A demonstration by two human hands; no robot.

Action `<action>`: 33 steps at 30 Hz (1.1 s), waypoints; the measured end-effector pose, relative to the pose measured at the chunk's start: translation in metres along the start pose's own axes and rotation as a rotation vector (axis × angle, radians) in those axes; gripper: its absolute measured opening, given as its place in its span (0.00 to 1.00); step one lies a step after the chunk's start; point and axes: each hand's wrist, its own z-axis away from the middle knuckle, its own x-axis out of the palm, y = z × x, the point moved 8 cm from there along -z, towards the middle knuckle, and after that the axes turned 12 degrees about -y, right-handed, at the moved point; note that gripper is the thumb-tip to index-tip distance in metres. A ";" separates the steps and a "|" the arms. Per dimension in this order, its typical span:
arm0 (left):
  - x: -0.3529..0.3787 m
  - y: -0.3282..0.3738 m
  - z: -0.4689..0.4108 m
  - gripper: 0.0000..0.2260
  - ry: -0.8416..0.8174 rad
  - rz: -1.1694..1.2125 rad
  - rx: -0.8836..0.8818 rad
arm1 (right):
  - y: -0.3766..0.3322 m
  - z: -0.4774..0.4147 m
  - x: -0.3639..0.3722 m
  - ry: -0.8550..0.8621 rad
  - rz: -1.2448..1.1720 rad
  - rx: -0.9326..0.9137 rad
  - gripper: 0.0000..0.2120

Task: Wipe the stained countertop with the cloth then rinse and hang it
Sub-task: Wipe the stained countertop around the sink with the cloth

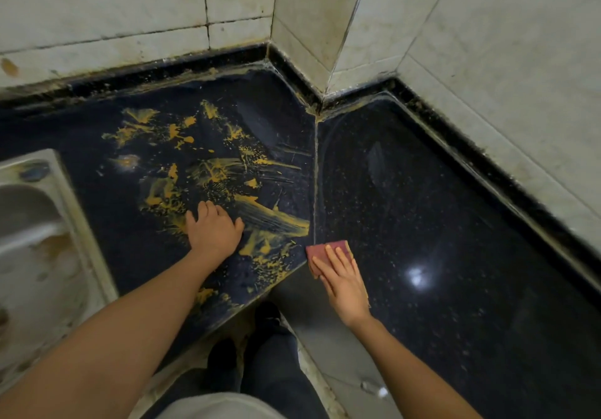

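Where the two dark slabs of the surface (439, 207) meet at a seam (315, 174), one reddish cloth (320, 251) lies just below the middle of the frame. Its far edge faces the top, and its long axis seems to run under the palm toward lower right. The right hand (343, 283) presses it flat, fingers straight, grip uncurled. The left hand (214, 231), further left, lies spread on the yellow stains (214, 171), holding nothing. One sink (39, 223) sits at the left edge.
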 end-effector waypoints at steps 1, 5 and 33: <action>0.000 0.000 0.000 0.28 0.001 -0.005 0.002 | -0.001 0.000 0.001 0.018 0.005 0.001 0.19; -0.001 0.000 -0.001 0.28 -0.012 -0.019 0.001 | -0.001 0.005 0.000 0.098 0.047 -0.035 0.19; -0.007 0.004 -0.006 0.29 -0.017 -0.074 -0.085 | 0.151 -0.268 -0.151 0.426 -0.900 0.278 0.19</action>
